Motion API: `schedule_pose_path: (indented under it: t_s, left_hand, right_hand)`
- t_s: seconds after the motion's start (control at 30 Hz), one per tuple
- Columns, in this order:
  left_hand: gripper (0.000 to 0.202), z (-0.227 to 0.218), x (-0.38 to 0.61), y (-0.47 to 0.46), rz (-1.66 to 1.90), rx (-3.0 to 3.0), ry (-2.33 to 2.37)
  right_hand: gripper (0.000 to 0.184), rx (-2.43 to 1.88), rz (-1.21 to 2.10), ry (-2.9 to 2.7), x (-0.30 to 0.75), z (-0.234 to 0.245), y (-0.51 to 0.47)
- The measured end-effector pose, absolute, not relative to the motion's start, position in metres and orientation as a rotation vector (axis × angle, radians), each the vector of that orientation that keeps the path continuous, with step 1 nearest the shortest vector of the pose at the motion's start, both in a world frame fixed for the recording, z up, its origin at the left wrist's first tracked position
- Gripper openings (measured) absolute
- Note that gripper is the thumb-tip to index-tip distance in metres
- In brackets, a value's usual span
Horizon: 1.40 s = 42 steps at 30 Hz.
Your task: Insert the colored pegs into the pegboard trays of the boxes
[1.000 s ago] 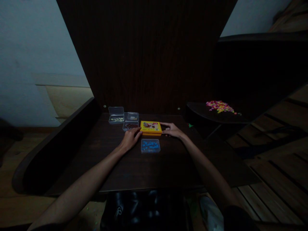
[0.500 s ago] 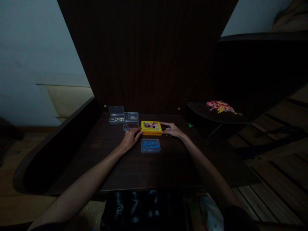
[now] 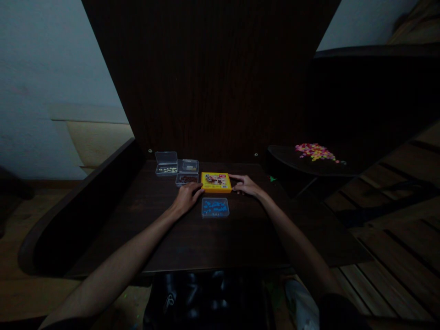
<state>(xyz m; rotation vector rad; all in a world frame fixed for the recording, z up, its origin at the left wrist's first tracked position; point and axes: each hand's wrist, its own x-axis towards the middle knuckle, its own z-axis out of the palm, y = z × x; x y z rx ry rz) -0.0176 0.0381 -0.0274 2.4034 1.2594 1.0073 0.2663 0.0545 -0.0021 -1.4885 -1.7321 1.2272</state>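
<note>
A yellow box (image 3: 216,182) with a printed lid lies flat on the dark wooden desk (image 3: 213,243). My left hand (image 3: 186,197) grips its left edge with thumb and fingers. At its right edge, my right hand (image 3: 246,185) holds the other side, one finger along the upper corner and the rest curled below. Just in front of the box sits a clear plastic case (image 3: 215,207) with small blue pieces inside. Behind my left hand, an open clear case (image 3: 187,178) holds dark brown pieces. Further left, another open case (image 3: 167,170) contains small pale pieces.
A heap of colourful small pieces (image 3: 314,151) lies on a curved side shelf (image 3: 309,168) at right. A green scrap (image 3: 272,178) is near the desk's right side. The tall back panel (image 3: 213,82) and left side board (image 3: 82,201) bound the desk.
</note>
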Motion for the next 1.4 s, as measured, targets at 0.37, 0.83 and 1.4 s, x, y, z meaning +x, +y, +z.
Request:
schedule_pose_path:
  t_s: [0.37,0.83,1.4]
  left_hand:
    - [0.03,-0.027,-0.018,0.038,0.99,2.401,1.24]
    - [0.029,-0.027,-0.018,0.038,0.985,2.425,1.251]
    - [0.027,-0.022,-0.018,0.032,1.073,2.465,1.244]
  right_hand:
    - [0.077,-1.467,1.183,-1.75,0.266,-0.005,0.054]
    - [0.083,-1.509,1.031,-1.87,0.266,-0.008,0.054]
    - [0.041,-1.281,0.108,-2.44,0.218,0.01,0.041]
